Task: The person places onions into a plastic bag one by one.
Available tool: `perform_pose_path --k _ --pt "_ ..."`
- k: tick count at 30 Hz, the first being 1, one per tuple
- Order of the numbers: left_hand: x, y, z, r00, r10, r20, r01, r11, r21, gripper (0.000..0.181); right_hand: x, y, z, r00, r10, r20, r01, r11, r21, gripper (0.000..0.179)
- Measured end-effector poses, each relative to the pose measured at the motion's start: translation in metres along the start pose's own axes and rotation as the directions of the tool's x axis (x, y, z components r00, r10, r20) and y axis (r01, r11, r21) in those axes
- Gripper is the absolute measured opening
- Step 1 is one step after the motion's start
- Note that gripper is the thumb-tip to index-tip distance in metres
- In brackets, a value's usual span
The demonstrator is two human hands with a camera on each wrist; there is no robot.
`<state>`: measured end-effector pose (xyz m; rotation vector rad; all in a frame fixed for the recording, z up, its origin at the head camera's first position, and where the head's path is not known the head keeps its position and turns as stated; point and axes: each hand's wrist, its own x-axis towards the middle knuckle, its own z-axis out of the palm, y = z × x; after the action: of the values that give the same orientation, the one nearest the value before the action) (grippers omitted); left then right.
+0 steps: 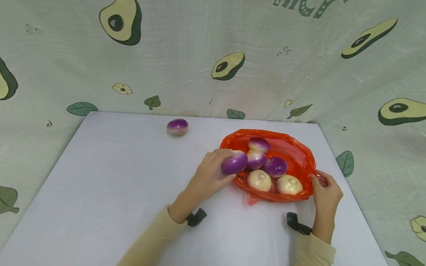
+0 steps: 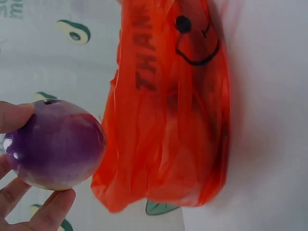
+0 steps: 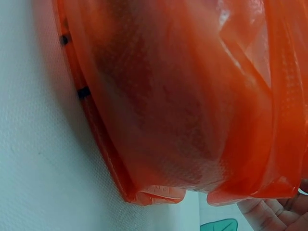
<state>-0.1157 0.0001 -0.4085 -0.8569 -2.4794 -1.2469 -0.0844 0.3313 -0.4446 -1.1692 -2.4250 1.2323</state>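
My left hand (image 1: pixel 210 175) holds a purple-and-white turnip (image 1: pixel 234 163) between thumb and fingers, at the left rim of a red plastic bag (image 1: pixel 301 157). In the left wrist view the turnip (image 2: pixel 60 144) sits in the fingers beside the bag's printed side (image 2: pixel 159 106). My right hand (image 1: pixel 327 190) pinches the bag's right rim, thumb inside and fingers behind. Several turnips lie in the open bag, among them a purple one (image 1: pixel 275 167) and a pale one (image 1: pixel 289 184). The right wrist view is mostly filled by the bag (image 3: pixel 178 96), with some fingers (image 3: pixel 269 214) at its edge.
Another turnip (image 1: pixel 177 127) lies near the back edge of the white table (image 1: pixel 110 177), left of the bag. A cloth printed with avocados (image 1: pixel 186 44) hangs behind and around the table. Black wrist cameras (image 1: pixel 196 217) are strapped on both wrists.
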Motion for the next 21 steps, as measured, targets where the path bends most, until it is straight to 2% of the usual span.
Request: perform_pose_path --k 7,14,21 --pt "0.013 0.008 0.02 0.993 -0.029 0.116 0.03 1.0 -0.006 0.05 0.002 0.002 0.0 1.0 -0.011 -0.007 0.011 1.0 0.0 0.049" --pt "0.021 0.008 0.032 0.967 -0.088 0.239 0.065 0.993 0.102 0.054 0.007 0.007 0.002 0.999 -0.027 -0.024 0.027 1.0 0.011 0.05" --pt "0.026 0.008 0.041 0.944 -0.144 0.296 0.097 0.981 0.167 0.055 0.003 0.002 0.0 1.0 -0.003 -0.003 0.003 1.0 -0.006 0.049"
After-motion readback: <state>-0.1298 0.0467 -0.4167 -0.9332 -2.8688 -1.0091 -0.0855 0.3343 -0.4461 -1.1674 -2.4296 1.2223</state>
